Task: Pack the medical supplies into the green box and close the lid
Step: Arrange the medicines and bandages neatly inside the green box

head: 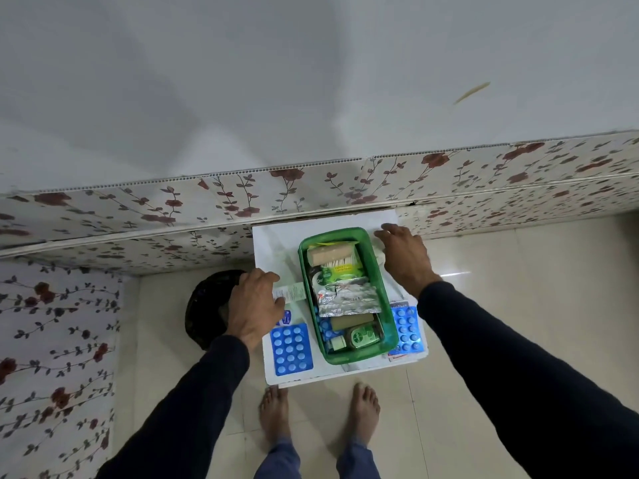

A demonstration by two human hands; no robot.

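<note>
Head view: green box (380,292) mid-worktop (273,250), approx. half packed w/ bottles, foil, packets. Blue pill strips (291,348) lie outside both sides; lid not visible. Left hand (254,305) fingers grip a paper slip (291,294); right hand (406,257) fingers spread, empty.

Left hand (254,307): palm down, fingers curled, pinching something thin and white at the fingertips. Right hand (408,259): palm down, fingers spread and reaching forward. Both arms extended in dark sleeves. Bare feet below.
</note>
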